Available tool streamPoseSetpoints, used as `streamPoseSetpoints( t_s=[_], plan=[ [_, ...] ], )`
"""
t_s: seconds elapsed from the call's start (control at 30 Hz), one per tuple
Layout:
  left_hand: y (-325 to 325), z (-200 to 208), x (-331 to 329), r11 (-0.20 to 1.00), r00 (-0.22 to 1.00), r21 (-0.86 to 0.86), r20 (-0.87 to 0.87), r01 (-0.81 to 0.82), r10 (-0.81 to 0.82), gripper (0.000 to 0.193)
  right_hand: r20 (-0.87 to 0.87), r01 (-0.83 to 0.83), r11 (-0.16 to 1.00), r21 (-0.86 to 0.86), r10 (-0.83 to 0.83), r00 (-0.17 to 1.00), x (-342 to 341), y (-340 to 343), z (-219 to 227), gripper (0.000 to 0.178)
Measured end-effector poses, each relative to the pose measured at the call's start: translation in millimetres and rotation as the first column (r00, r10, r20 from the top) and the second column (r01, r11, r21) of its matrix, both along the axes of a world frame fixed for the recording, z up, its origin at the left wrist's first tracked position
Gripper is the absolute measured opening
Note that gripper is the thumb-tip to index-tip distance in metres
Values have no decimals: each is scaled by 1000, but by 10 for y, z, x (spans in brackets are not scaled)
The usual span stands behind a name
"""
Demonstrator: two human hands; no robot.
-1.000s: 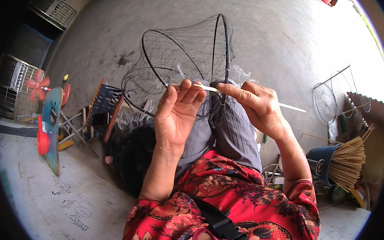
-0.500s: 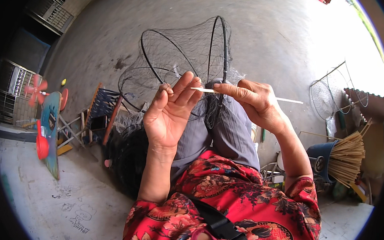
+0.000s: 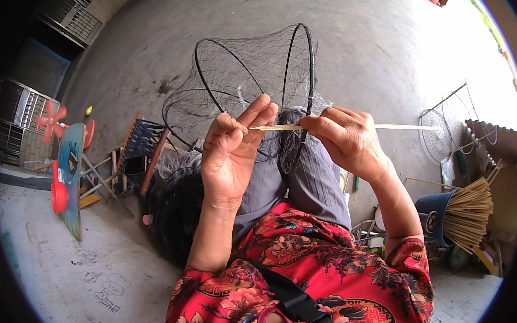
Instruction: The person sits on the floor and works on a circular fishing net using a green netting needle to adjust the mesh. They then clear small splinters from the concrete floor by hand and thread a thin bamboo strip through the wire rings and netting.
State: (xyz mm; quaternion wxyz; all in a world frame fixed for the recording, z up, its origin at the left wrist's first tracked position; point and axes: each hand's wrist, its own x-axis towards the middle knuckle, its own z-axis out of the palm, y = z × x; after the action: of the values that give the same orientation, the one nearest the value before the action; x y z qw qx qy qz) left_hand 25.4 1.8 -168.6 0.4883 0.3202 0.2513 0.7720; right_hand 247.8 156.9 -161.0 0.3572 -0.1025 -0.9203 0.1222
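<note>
My right hand [image 3: 351,141] grips a long, slim, pale netting needle [image 3: 280,128] between thumb and fingers. Its pointed end reaches left to my left fingertips, and its thin tail sticks out past the right side of my hand. The thumb and index finger of my left hand [image 3: 226,166] are pinched together on a bit of fine mesh or twine, too thin to see clearly, while its other fingers are raised. Beyond my hands stands a fine dark net [image 3: 245,65] stretched over black hoops [image 3: 312,71]. Part of it hangs between my knees.
On the right are a blue bucket [image 3: 435,212] of thin sticks [image 3: 467,214] and another hooped net [image 3: 436,132]. To the left stand a folding chair [image 3: 154,163] with a phone [image 3: 135,165] on it, and a blue toy board [image 3: 71,165] with red parts. A dark bundle [image 3: 181,210] lies by my left arm.
My left thumb and index finger have drawn in close to the needle's tip. The needle has turned slightly and moved a little, its tail now reaching farther right.
</note>
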Motion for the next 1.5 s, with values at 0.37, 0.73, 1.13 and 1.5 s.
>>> streamPoseSetpoints(
  t_s=[0.37,0.73,1.13,1.5],
  plan=[
    [-29,-115,-117,1000,998,17,60,-20,19,13,-5,54,990,129,-54,999,-24,101,-170,69],
    [-6,-82,81,999,991,-24,132,21,-18,19,-95,-78,994,-81,70,993,-221,15,-107,19],
    [-183,-168,6,856,767,-9,-449,-517,459,11,-464,-483,330,-811,140,875,-264,21,1,23],
    [94,-451,-189,896,355,-144,-935,-420,16,35,-352,-280,333,-901,-182,918,-221,348,-56,19]
  ],
)
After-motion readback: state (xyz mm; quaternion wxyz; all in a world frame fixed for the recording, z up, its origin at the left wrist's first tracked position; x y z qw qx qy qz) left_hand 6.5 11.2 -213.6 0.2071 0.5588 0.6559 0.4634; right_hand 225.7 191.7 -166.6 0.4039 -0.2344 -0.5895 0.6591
